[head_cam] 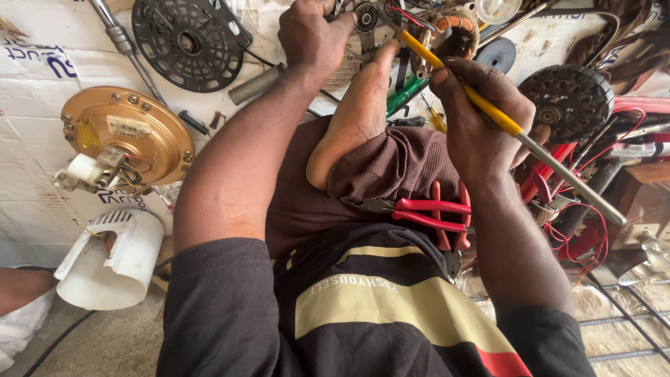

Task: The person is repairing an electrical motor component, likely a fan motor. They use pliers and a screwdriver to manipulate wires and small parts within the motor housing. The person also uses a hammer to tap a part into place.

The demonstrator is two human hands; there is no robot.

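Cluttered floor workshop | I'm seeing right hand (481, 122) gripping stiff yellow-handled screwdriver (488, 112) mid-handle | left hand (310, 35) clamping heavy motor part (366, 17).

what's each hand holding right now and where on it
The right hand grips a yellow-handled screwdriver around the yellow handle, with the metal end sticking out behind. The left hand grasps a small motor part; exactly where is hidden.

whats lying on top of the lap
Two pairs of red-handled pliers lie across the brown trousers, beside the bare foot. Their lower handle ends pass behind the right forearm, hidden.
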